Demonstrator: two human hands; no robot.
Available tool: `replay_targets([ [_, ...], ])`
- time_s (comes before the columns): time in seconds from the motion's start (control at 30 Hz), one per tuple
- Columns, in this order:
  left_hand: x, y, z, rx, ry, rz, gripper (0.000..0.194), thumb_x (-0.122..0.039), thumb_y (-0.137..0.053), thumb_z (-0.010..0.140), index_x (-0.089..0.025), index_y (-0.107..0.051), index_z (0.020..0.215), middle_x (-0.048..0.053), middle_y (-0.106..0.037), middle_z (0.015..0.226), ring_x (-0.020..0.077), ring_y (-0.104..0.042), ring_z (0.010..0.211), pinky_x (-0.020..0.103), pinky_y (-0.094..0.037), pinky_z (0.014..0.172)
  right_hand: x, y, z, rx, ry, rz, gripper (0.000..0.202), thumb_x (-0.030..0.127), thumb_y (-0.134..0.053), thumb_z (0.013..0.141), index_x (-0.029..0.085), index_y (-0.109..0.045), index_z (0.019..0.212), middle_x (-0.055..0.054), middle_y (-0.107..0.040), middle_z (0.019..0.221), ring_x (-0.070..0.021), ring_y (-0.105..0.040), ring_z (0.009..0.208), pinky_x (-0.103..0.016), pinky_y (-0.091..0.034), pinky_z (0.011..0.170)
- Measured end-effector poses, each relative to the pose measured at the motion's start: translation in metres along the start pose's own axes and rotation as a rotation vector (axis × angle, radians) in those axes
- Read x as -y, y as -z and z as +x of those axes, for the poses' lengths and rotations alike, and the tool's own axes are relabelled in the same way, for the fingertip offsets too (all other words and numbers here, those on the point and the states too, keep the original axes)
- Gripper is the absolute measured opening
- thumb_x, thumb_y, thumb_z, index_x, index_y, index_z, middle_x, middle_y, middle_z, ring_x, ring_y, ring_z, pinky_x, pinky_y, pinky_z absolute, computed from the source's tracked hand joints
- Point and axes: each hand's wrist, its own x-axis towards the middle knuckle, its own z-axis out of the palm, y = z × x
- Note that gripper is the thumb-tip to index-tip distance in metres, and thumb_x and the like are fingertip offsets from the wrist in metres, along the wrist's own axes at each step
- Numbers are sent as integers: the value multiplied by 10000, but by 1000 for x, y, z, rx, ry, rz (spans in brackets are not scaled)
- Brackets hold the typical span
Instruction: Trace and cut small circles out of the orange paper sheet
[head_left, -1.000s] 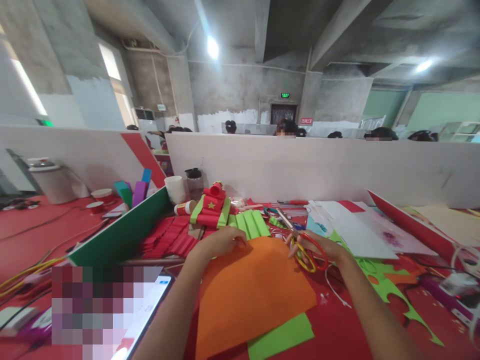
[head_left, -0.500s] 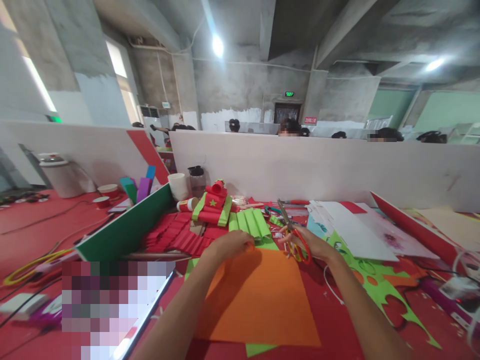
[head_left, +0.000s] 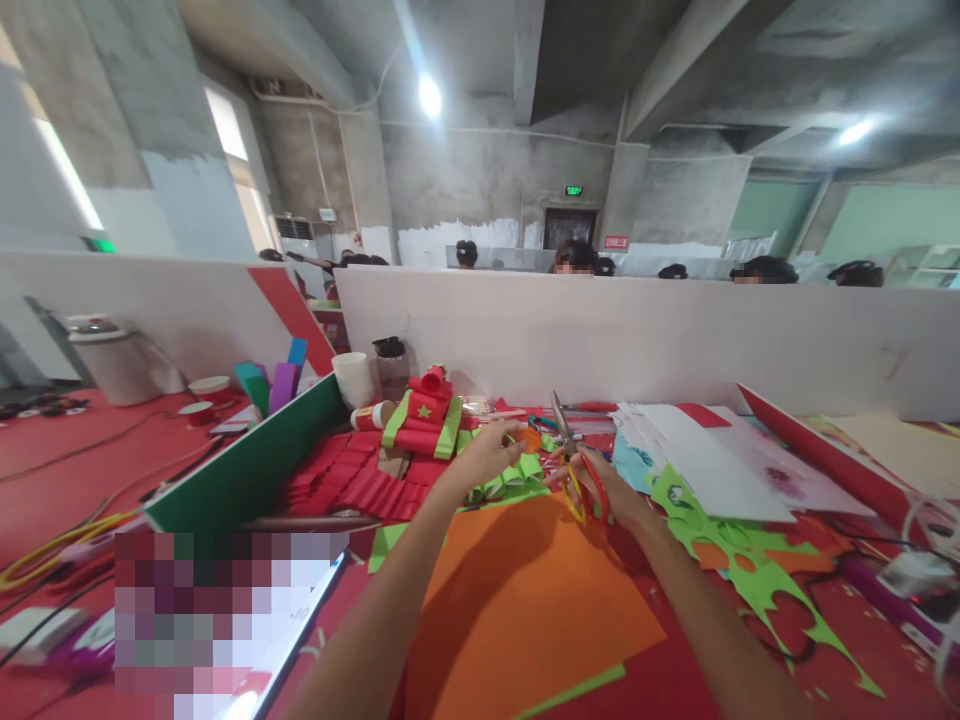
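Observation:
My right hand [head_left: 600,488] is closed around a pair of scissors [head_left: 564,425] with red and yellow handles. Their blades point up and away from me. Beyond the near paper, my left hand [head_left: 489,458] is raised with bent fingers, and a small round piece of orange paper [head_left: 531,440] shows at its fingertips, seemingly pinched there. Below both hands lies a large orange sheet [head_left: 532,600], with green paper [head_left: 574,690] poking out under its edge. Folded green paper strips [head_left: 517,480] sit just under the left hand.
A red-and-green paper model with a star [head_left: 424,411] stands behind pleated red paper [head_left: 352,480]. Cut green scraps [head_left: 739,540] and white sheets [head_left: 694,455] lie to the right. A green-faced board [head_left: 247,450] and a lit screen [head_left: 300,610] are at left. A white partition [head_left: 540,330] runs behind.
My left hand has lifted from the orange sheet and moved forward, and the round orange piece now shows at its fingers. The large sheet has turned and shifted. The scissors stay in my right hand.

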Motion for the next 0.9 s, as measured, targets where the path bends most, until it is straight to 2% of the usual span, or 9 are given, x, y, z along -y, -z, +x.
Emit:
replay_targets([
  [0.13,2,-13,20,-87,71,-414,234,-366,-623,809,-148,-563,868,13,-581,784,120,-555,673,242,-470,648,0,-12,3,-41,62,-29,607,750,-411,870,196,-611,1015,-24,-654,659,-119,-479,436,-234,-432,439],
  [0.33,6,-26,28,-24,104,-645,284,-391,-676,773,-161,-561,893,29,-635,842,149,-628,758,285,-516,723,-2,-17,2,-118,78,-160,561,745,-451,858,219,-615,964,-14,-607,645,-132,-501,473,-233,-402,441],
  [0.53,14,-29,22,-64,62,-601,251,-350,-684,760,-164,-535,838,4,-613,745,113,-568,636,249,-467,636,-1,-23,6,-191,66,-166,458,658,-526,873,209,-614,890,11,-576,614,-128,-478,469,-250,-405,481],
  [0.7,12,-30,19,46,33,-503,176,-301,-657,756,-135,-610,790,-20,-558,661,97,-490,591,234,-391,594,-8,-26,16,-387,48,9,403,562,-720,746,199,-602,876,12,-603,625,-164,-557,530,-272,-440,503],
  [0.8,11,-32,18,77,47,-478,223,-345,-681,740,-133,-632,788,-6,-584,709,113,-506,639,246,-397,621,-13,-24,19,-430,42,104,430,517,-759,706,207,-607,962,-21,-669,722,-210,-639,620,-305,-500,537],
  [0.9,10,-37,17,67,61,-477,317,-429,-705,734,-137,-630,833,12,-609,775,138,-540,690,259,-427,638,-15,-20,21,-484,70,101,444,488,-783,676,217,-609,983,-36,-699,759,-237,-672,675,-324,-529,556],
])
